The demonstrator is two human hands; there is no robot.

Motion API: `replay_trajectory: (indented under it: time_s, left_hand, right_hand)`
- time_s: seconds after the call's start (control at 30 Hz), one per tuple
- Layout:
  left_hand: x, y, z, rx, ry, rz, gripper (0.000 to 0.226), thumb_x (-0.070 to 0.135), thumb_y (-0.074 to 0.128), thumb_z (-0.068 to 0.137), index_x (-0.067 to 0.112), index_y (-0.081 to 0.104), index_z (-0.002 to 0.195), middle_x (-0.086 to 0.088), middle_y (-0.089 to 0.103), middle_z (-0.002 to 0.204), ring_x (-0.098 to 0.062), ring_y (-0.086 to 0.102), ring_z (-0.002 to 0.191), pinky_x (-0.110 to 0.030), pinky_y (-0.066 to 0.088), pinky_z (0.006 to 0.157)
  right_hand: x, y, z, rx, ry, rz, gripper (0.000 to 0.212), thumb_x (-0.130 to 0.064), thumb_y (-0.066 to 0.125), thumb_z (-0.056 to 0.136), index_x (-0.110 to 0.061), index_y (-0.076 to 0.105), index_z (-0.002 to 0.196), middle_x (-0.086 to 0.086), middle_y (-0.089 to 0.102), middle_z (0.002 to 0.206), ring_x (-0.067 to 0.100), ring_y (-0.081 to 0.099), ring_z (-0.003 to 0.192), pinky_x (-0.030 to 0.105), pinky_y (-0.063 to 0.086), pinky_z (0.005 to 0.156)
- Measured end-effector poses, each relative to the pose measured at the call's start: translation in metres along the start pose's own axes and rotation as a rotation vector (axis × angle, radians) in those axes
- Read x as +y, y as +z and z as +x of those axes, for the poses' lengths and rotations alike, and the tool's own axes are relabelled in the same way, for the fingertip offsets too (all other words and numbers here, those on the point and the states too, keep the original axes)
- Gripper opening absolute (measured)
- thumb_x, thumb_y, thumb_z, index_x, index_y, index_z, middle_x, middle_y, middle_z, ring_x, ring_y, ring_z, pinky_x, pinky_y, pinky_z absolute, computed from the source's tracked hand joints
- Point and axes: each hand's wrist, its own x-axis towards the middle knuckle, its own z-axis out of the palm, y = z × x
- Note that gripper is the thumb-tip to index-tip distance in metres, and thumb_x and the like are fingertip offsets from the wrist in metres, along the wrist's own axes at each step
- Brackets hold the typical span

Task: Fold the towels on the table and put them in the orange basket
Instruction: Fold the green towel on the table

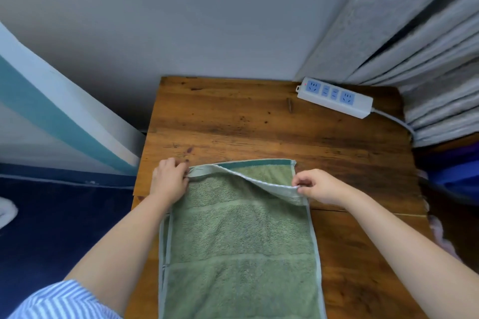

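left hand [169,179] and right hand [315,185] pinch towel [241,235] far corners | lining edges for fold | basket unseen

One green terry-cloth towel [241,235], rectangular, with a darker green band at its far edge. One brown wooden table [259,122]. One white plastic power strip [334,97], oblong, carrying four blue socket panels and one grey cable [394,119]. Two bare hands: one left hand [169,176], one right hand [317,185]. One blue-and-white striped sleeve [62,300]. One grey pleated curtain [420,41].
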Motion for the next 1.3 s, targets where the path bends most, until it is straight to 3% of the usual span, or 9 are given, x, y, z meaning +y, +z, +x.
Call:
replay_trajectory:
  time_s: [0.17,0.27,0.4,0.6,0.7,0.8,0.93,1.1,1.3]
  left_hand:
    - [-0.010,-0.011,-0.011,-0.025,0.082,-0.030,0.011,0.014,0.045,0.089,0.016,0.044,0.079,-0.005,0.062,0.091,-0.025,0.054,0.087,-0.031,0.039,0.076]
    - [-0.017,-0.008,-0.015,-0.074,0.020,-0.110,0.006,0.015,0.040,0.093,0.015,0.046,0.093,-0.009,0.063,0.096,-0.022,0.051,0.077,-0.031,0.041,0.068]
    - [-0.011,-0.003,-0.008,-0.110,-0.047,-0.183,0.041,0.024,0.037,0.097,0.012,0.029,0.136,-0.012,0.063,0.106,-0.025,0.057,0.083,-0.033,0.046,0.068]
    - [0.000,0.001,-0.001,-0.164,-0.048,0.001,0.033,0.031,0.050,0.091,0.016,0.045,0.120,-0.010,0.054,0.118,-0.028,0.051,0.107,-0.037,0.045,0.081]
    - [0.001,-0.004,0.000,-0.152,-0.033,0.062,0.030,0.032,0.055,0.086,0.017,0.052,0.112,-0.008,0.046,0.116,-0.026,0.042,0.110,-0.036,0.040,0.089]
    - [-0.005,-0.007,0.002,-0.126,0.031,-0.055,0.017,0.024,0.060,0.081,0.019,0.044,0.082,0.000,0.045,0.093,-0.021,0.043,0.093,-0.030,0.037,0.074]
    - [-0.019,-0.012,-0.001,-0.186,-0.048,-0.438,0.029,0.023,0.068,0.080,0.019,0.039,0.084,0.004,0.051,0.080,-0.017,0.049,0.076,-0.027,0.035,0.058]
    - [-0.033,-0.015,0.002,-0.234,-0.022,-0.539,0.010,0.024,0.055,0.091,0.014,0.053,0.089,-0.003,0.055,0.085,-0.019,0.050,0.079,-0.025,0.036,0.059]
    - [-0.029,-0.012,0.006,-0.091,-0.101,-0.185,0.021,0.024,0.047,0.094,0.007,0.058,0.100,-0.010,0.051,0.105,-0.028,0.052,0.099,-0.033,0.042,0.083]
  right_hand:
    - [-0.002,-0.005,0.008,0.018,0.044,0.035,0.023,-0.007,0.052,0.090,-0.022,0.053,0.073,-0.005,0.054,0.074,0.007,0.056,0.059,0.013,0.046,0.053]
    - [-0.005,-0.003,0.015,0.005,0.063,-0.002,0.020,-0.006,0.050,0.091,-0.020,0.054,0.078,-0.005,0.054,0.078,0.009,0.057,0.060,0.018,0.050,0.056]
    - [-0.010,0.004,0.019,-0.072,0.053,-0.120,0.013,-0.007,0.051,0.091,-0.011,0.063,0.095,0.001,0.059,0.084,0.004,0.055,0.058,0.013,0.047,0.053]
    - [-0.009,0.005,0.018,-0.081,0.049,-0.212,0.020,-0.007,0.053,0.089,-0.008,0.066,0.104,0.004,0.063,0.098,0.013,0.054,0.085,0.021,0.041,0.074]
    - [-0.009,0.006,0.019,0.062,0.033,-0.196,0.023,-0.004,0.049,0.089,-0.006,0.066,0.104,0.008,0.063,0.093,0.016,0.053,0.076,0.023,0.041,0.067]
    - [-0.006,0.008,0.026,0.268,0.046,-0.169,0.026,-0.002,0.046,0.088,-0.004,0.065,0.106,0.008,0.060,0.084,0.020,0.053,0.065,0.026,0.039,0.058]
    - [-0.004,0.007,0.040,0.389,0.087,-0.205,0.031,0.000,0.043,0.088,-0.001,0.062,0.113,0.017,0.064,0.114,0.030,0.059,0.102,0.033,0.047,0.085]
    - [-0.001,0.008,0.054,0.426,0.155,-0.263,0.026,-0.006,0.050,0.088,-0.003,0.067,0.108,0.016,0.056,0.119,0.031,0.046,0.116,0.033,0.040,0.095]
    - [-0.006,0.005,0.059,0.316,0.115,-0.290,0.022,-0.010,0.057,0.086,-0.006,0.069,0.105,0.011,0.053,0.127,0.026,0.047,0.119,0.028,0.037,0.098]
